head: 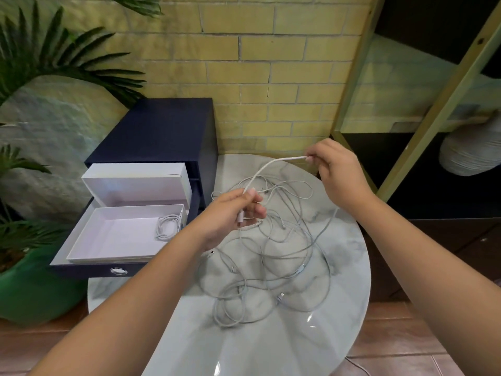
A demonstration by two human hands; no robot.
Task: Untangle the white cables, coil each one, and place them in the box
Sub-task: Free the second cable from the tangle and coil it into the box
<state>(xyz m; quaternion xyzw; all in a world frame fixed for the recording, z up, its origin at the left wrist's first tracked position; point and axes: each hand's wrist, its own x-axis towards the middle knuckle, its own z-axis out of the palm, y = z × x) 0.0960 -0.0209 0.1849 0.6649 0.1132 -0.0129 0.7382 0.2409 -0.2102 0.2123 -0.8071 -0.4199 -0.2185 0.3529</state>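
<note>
The fingertips [311,159] of the right hand [337,173], right of centre in the frame, pinch one white cable [267,168] close to its end, with the other fingers curled in behind. The left hand [230,213], at mid-frame, pinches the same cable lower down between thumb [252,193] and forefinger. A plug seems to lie under its curled fingers, though that is hard to tell. Between the two hands the cable runs as a short raised span above the table.

Beneath and below the hands, the tangle [271,256] of remaining white cables sprawls over the round marble table [271,343], from the middle to the lower middle of the frame. At left centre the white box [108,240] sits in the open drawer [89,268] of a dark blue cabinet [162,126], with its lid [135,183] propped behind. One coiled cable [166,226] already lies at the box's right end.

The likely trouble is pulling too soon. The held cable probably still threads through other loops, so a firm tug could tighten a knot or drag the whole tangle across the smooth top and over its edge. A thin cable held only by the fingertips may also slip free, and coiling before the far end is loose would trap a neighbouring cable in the coil.
</note>
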